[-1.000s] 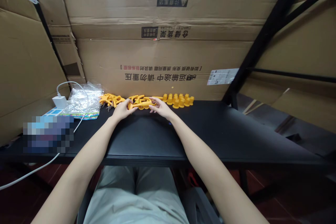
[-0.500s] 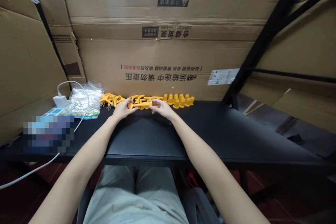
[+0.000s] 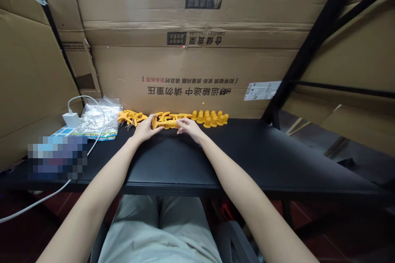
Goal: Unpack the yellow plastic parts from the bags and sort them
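Observation:
A long yellow plastic part lies crosswise between my hands, just above the back of the table, with a wider flared end on the left. My left hand grips that flared end between thumb and fingers. At the other end, my right hand pinches the part with thumb and fingertips. Behind it, a row of yellow branching pieces is partly covered by the held part and my fingers. Close to my left hand is a heap of yellow pieces with small metallic bits at its front.
Several yellow cup-shaped pieces stand right of my right hand. Clear plastic bags, a white charger with a cable and a blurred item sit on the left. A cardboard wall closes the black table's back.
The yellow part has turned slightly in my fingers, and my right fingers have shifted a little at its right end. My left hand has barely moved.

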`<control>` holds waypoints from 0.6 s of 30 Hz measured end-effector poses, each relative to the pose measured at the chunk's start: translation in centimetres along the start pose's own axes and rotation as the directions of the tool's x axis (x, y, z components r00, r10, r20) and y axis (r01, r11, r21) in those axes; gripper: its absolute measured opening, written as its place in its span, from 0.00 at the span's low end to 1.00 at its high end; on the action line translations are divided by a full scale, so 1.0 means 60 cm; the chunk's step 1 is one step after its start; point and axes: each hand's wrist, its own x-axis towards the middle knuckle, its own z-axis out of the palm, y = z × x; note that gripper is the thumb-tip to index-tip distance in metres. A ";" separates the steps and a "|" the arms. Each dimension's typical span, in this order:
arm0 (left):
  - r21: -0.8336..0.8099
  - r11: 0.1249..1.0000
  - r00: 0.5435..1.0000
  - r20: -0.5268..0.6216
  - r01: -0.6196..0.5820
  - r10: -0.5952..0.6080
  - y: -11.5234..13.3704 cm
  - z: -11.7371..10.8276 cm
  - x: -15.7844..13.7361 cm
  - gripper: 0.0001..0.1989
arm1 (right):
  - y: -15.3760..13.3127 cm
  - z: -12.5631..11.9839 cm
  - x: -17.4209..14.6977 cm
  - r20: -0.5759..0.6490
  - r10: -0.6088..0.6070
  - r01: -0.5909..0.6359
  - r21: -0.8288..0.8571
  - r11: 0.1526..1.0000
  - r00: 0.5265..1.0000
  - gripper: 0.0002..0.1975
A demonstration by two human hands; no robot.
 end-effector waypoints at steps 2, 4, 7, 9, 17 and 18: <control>-0.036 0.999 1.000 -0.004 0.011 -0.011 -0.006 0.003 0.001 0.30 | 0.004 -0.002 0.006 -0.051 -0.006 0.010 0.094 0.996 0.999 0.20; -0.022 1.000 0.999 -0.033 0.011 -0.012 -0.018 0.007 0.003 0.28 | 0.009 -0.007 0.014 -0.144 -0.038 0.059 0.145 0.988 0.989 0.22; 0.125 0.990 0.995 -0.078 0.066 -0.056 -0.043 0.012 0.005 0.23 | 0.016 -0.020 0.025 -0.319 -0.157 0.186 0.062 0.981 0.935 0.24; 0.235 0.959 0.987 -0.061 0.156 -0.145 -0.060 0.014 0.005 0.22 | 0.020 -0.029 0.028 -0.403 -0.264 0.248 -0.092 0.964 0.876 0.23; 0.370 0.883 0.942 0.054 0.289 -0.331 -0.072 0.024 0.002 0.16 | 0.032 -0.047 0.015 -0.288 -0.485 0.120 -0.750 0.650 0.826 0.18; 0.373 0.880 0.941 0.051 0.294 -0.336 -0.071 0.024 0.002 0.16 | 0.035 -0.048 0.016 -0.254 -0.486 0.119 -0.782 0.612 0.836 0.19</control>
